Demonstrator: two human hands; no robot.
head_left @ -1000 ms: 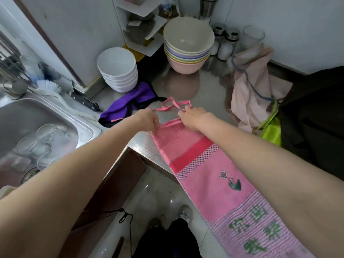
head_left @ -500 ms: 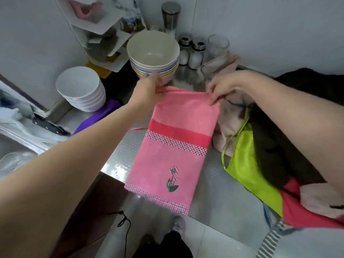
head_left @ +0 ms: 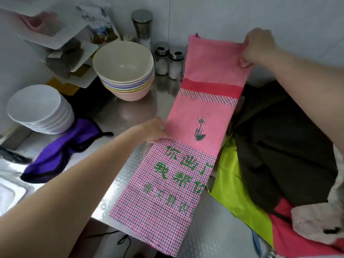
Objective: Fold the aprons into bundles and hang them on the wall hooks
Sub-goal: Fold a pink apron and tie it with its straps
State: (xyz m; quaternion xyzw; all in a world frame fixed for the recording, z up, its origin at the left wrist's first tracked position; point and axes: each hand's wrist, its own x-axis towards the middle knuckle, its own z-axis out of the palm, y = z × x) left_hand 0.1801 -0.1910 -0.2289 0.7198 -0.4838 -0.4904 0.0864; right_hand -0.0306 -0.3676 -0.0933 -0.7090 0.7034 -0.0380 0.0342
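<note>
While stretched lengthwise across the steel counter (head_left: 119, 175) — pink apron (head_left: 197, 127) folded to a long narrow strip, long axis running from the near counter edge up and away toward the back wall. Far end raised off the surface, top right corner pinched in the right hand (head_left: 258, 46), fingers curled round the hem; far left corner free and unheld. Left hand (head_left: 155, 130) at the strip's left edge about midway along, where plain pink meets the checked panel; fingers tucked at or under the cloth, so whether gripping or merely steadying cannot be told. Near end, checked with green characters, lying flat and reaching just past the counter's front edge. Judged from this: next fold likely end to end along that long axis, far end brought down toward the near one — right hand already on the end that must travel, left hand placed near the probable crease line. Counted: one pink apron in hand; one purple apron (head_left: 61, 155) crumpled to the left, apart from the strip; to the right a heap touching the strip's edge, with at least a lime-green (head_left: 234, 194), a dark (head_left: 279, 155) and a red piece (head_left: 290, 233) showing, exact number unclear. Two stacks of bowls — white ones (head_left: 40, 110) at left, pastel ones (head_left: 124, 69) behind. Two small shakers (head_left: 168, 61) plus a taller steel canister (head_left: 142, 27) at the wall. No wall hooks visible.
</note>
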